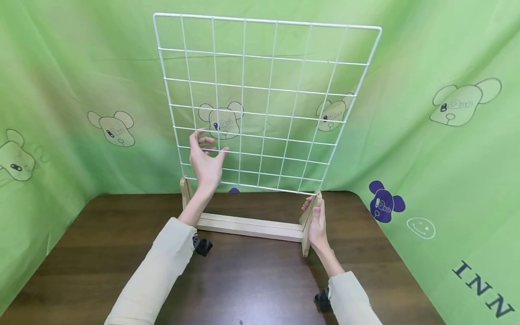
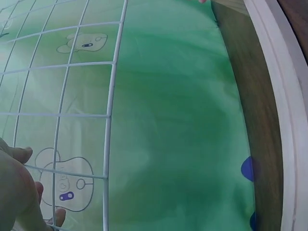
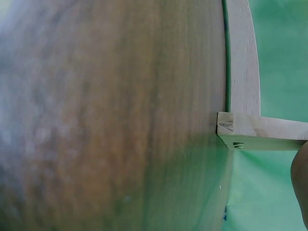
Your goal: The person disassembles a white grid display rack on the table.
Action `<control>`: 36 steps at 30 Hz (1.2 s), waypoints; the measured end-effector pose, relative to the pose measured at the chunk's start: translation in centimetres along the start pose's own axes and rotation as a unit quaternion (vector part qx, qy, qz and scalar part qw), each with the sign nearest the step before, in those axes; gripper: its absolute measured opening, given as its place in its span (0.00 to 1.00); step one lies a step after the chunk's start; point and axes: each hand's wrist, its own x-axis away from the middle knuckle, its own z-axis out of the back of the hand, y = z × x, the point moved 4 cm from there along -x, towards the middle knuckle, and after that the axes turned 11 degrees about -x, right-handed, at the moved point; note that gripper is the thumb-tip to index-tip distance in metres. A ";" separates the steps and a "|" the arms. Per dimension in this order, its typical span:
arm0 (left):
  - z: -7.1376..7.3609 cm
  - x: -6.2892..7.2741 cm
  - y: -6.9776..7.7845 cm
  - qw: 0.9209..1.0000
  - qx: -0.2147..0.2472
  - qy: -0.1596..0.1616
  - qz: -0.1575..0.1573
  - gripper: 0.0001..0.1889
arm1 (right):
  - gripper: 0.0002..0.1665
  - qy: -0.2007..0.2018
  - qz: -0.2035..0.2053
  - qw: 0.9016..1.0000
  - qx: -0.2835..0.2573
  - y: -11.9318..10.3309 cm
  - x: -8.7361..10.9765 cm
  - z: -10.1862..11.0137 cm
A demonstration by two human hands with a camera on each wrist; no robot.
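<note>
White wire grid, standing above a wooden stand, its lower right corner just above the right hand's grip. The left hand, fingers curved, grasps its lower left wires; the right hand clasps the stand's right upright. Below both grips, brown table; beyond, green curtain.

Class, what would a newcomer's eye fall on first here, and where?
Probably the white wire grid above the wooden stand, with the left hand at its lower left. Next, the right hand gripping the stand's right side, and the green curtain behind, printed with cartoon heads.
</note>
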 end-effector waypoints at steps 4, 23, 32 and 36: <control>0.2 -0.5 0.5 1.000 -0.001 -0.002 -0.009 0.35 | 0.30 -0.003 0.007 1.000 -0.004 -0.1 -0.3 -0.1; 2.0 1.0 0.9 0.994 -0.030 -0.097 0.039 0.37 | 0.24 -0.028 -0.056 0.998 0.021 -0.4 -0.1 0.4; 3.5 2.4 0.0 0.986 -0.077 -0.135 0.063 0.39 | 0.31 -0.049 -0.076 0.996 0.013 -0.9 -0.3 0.7; 3.8 2.9 -0.5 0.984 -0.066 -0.155 0.064 0.39 | 0.22 -0.044 -0.083 0.995 0.011 -0.8 -0.2 1.2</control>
